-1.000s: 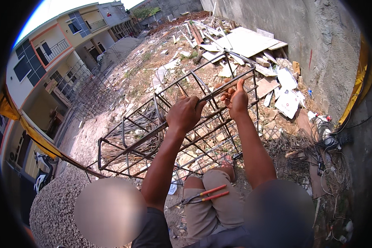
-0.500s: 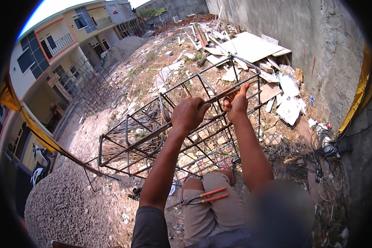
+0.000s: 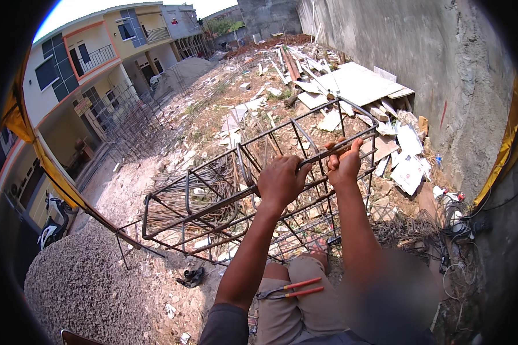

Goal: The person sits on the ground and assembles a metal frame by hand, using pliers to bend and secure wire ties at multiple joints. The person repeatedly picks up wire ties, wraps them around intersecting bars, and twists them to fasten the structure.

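Atop the rebar cage (image 3: pixel 236 190), left hand (image 3: pixel 280 183) and right hand (image 3: pixel 345 163) apparently clench one bar.

A worker's bare forearms emerge from dark grey short sleeves (image 3: pixel 227 325), worn with khaki trousers (image 3: pixel 293 305) creased at the knees.

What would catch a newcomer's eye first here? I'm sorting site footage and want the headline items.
First, the long rebar cage lying across the middle of the rubble-strewn yard, with the left hand and right hand both gripping its top bar. Next, the red-handled pliers resting on the person's lap at the bottom. To the right, a pile of broken white boards lies along the grey wall.
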Tool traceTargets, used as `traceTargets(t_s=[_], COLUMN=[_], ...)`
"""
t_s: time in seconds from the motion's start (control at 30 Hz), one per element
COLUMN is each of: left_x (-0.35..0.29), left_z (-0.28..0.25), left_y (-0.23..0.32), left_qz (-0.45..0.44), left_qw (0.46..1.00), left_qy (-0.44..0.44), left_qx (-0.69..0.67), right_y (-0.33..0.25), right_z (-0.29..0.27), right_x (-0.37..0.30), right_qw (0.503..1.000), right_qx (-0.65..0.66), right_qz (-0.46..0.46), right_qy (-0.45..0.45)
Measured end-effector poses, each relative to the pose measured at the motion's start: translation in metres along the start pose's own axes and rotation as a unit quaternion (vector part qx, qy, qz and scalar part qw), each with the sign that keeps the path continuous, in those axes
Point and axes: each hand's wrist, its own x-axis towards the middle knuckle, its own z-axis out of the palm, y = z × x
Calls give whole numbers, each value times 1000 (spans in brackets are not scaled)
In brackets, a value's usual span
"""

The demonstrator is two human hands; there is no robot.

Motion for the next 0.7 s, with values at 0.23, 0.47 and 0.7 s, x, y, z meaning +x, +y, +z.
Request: traceTargets(t_s=[0.23,0.47,0.7], left_x=[6,8,8], left_z=[-5,-4,-2], left_y=[0,-1,-18], left_qz=[-24,-28,-2], left_qw=[998,997,994], left_qy=[-52,-64,-79], left_qx=[0,-27,-78], right_y=[-5,-10,-12], right_z=[-2,-3,-5], right_x=[6,8,10], right_qw=[999,996,998], right_qx=[19,-17,-7], right_qz=[-9,-28,-7], right_qy=[41,77,61])
